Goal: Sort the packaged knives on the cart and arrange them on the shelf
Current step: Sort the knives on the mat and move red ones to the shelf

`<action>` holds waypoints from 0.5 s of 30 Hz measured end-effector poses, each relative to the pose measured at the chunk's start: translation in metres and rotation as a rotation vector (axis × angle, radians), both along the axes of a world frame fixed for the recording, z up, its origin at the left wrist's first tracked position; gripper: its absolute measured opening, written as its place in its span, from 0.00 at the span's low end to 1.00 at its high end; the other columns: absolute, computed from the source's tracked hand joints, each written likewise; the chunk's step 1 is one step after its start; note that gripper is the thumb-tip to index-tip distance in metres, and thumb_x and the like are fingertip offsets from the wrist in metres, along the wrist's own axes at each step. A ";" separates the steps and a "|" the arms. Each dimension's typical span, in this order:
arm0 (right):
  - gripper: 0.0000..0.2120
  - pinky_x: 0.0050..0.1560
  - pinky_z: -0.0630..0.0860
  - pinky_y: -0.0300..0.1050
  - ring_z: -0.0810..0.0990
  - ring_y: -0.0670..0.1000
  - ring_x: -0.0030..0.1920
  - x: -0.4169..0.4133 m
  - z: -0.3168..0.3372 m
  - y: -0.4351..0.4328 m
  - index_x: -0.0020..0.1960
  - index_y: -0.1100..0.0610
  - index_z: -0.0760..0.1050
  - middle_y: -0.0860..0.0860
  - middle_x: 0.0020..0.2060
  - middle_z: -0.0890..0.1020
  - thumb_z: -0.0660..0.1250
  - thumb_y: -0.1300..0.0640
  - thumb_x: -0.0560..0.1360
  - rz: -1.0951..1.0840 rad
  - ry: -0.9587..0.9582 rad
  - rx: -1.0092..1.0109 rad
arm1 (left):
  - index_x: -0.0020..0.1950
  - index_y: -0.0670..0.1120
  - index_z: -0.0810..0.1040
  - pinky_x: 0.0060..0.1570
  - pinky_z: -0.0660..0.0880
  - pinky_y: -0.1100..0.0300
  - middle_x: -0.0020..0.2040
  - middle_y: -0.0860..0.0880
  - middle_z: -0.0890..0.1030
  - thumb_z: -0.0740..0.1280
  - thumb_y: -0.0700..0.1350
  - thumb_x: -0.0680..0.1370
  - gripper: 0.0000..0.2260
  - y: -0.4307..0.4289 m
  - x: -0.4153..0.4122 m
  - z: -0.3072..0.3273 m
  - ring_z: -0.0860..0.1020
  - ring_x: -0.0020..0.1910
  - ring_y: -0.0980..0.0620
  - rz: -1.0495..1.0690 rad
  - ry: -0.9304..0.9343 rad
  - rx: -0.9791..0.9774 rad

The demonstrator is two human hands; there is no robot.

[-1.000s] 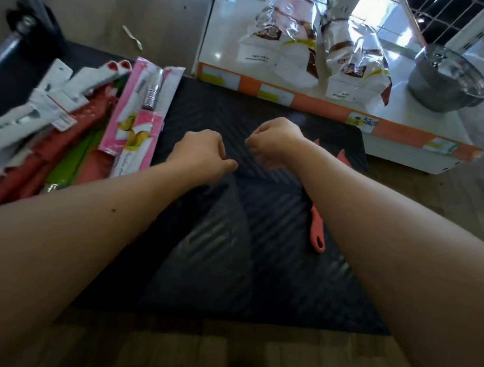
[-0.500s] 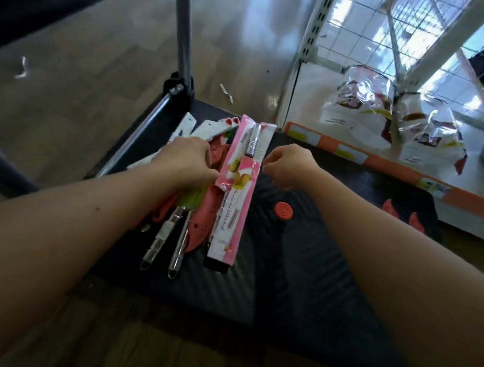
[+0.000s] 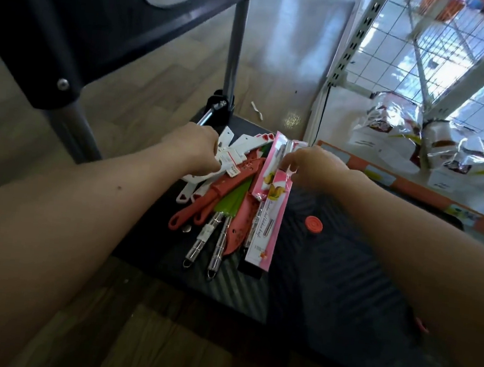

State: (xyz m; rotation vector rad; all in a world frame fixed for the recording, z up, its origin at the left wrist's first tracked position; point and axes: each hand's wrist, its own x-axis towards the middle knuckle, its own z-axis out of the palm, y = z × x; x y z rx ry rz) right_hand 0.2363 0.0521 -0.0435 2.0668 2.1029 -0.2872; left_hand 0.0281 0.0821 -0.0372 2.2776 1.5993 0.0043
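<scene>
1. Black cart (image 3: 345, 273) on the shop floor; shelf (image 3: 335, 133) at two o'clock shows no knives.
2. Packaged knives (image 3: 232, 203) heaped at eleven o'clock; sorting looks barely begun.
3. Left hand (image 3: 196, 148) grips white-carded knives (image 3: 227, 160); right hand (image 3: 312, 164) pinches pink pack (image 3: 270, 213).

Knives (image 3: 227, 199) on cart (image 3: 345, 270), shelf (image 3: 415, 188) behind

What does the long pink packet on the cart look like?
The pink packet is long, flat and shiny, with a fruit picture, curly writing and a metal knife handle showing through. It lies on the black cart at the right edge of the knife pile, partly over a second pink packet. The right hand touches its far end.
</scene>
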 end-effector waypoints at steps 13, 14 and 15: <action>0.19 0.54 0.77 0.50 0.76 0.55 0.59 -0.022 -0.019 0.058 0.66 0.50 0.71 0.53 0.62 0.76 0.64 0.61 0.76 0.098 -0.019 0.079 | 0.53 0.43 0.77 0.46 0.74 0.57 0.45 0.47 0.77 0.69 0.53 0.72 0.16 -0.008 -0.009 -0.037 0.78 0.49 0.46 -0.069 0.226 -0.269; 0.20 0.55 0.77 0.51 0.75 0.55 0.60 -0.024 -0.022 0.063 0.67 0.50 0.70 0.53 0.63 0.75 0.63 0.62 0.76 0.102 -0.033 0.072 | 0.53 0.43 0.77 0.45 0.74 0.57 0.43 0.47 0.75 0.70 0.54 0.72 0.17 -0.009 -0.008 -0.041 0.77 0.47 0.46 -0.080 0.237 -0.280; 0.22 0.55 0.77 0.50 0.75 0.55 0.61 -0.026 -0.024 0.068 0.67 0.49 0.69 0.52 0.64 0.74 0.63 0.63 0.76 0.107 -0.047 0.066 | 0.52 0.43 0.77 0.44 0.74 0.57 0.42 0.48 0.75 0.70 0.54 0.71 0.18 -0.010 -0.008 -0.044 0.77 0.45 0.47 -0.080 0.234 -0.282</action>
